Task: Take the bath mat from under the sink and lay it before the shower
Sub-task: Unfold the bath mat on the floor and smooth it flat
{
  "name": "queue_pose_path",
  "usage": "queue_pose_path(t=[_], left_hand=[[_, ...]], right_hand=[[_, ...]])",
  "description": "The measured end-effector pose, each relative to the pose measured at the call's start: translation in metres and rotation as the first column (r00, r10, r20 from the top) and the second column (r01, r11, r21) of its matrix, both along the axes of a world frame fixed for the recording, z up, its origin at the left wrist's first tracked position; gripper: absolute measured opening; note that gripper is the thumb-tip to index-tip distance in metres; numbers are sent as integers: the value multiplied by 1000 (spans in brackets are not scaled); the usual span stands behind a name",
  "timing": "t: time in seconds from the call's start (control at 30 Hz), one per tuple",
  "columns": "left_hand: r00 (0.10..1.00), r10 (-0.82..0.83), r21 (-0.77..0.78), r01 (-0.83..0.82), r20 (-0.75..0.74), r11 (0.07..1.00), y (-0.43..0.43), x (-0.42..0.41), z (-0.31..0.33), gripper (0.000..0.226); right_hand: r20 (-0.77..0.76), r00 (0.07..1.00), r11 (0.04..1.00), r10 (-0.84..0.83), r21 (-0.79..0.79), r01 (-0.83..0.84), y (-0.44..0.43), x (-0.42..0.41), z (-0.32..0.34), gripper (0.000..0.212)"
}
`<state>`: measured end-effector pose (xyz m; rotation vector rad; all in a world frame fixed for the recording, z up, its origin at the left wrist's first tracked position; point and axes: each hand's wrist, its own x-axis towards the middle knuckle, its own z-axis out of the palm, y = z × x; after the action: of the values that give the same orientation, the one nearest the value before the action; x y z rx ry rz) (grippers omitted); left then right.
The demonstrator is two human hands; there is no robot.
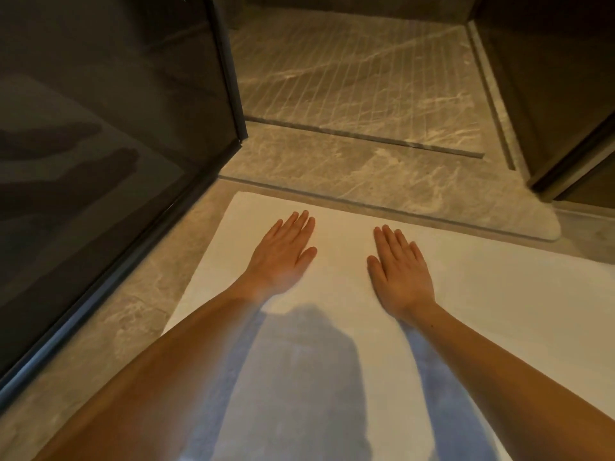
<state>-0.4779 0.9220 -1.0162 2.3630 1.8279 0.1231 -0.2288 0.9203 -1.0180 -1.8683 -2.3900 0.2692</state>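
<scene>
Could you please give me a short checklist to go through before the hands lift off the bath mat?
1. Bath mat lies spread on the floor: ok, no folds show in its visible part.
2. Mat is before the shower: ok, its far edge runs beside the stone threshold at the shower opening.
3. Mat is clear of the glass door: ok, a strip of bare floor lies between them.
4. Left hand flat on the mat, gripping nothing: ok.
5. Right hand flat on the mat, gripping nothing: ok.
6. Near edge and right corners lie flat: cannot tell, they fall outside the view or under shadow.
</scene>
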Motion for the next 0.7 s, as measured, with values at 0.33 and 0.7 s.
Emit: queue_pose_path(t=[0.33,0.7], left_hand=[[991,128,-60,-130,-32,990,-9,-65,7,60],[999,-21,49,19,48,999,-84,1,26,55]], right_hand=[[44,968,969,-246,3,246,-23,107,6,69],[-168,972,986,-162,22,167,-61,0,48,52]])
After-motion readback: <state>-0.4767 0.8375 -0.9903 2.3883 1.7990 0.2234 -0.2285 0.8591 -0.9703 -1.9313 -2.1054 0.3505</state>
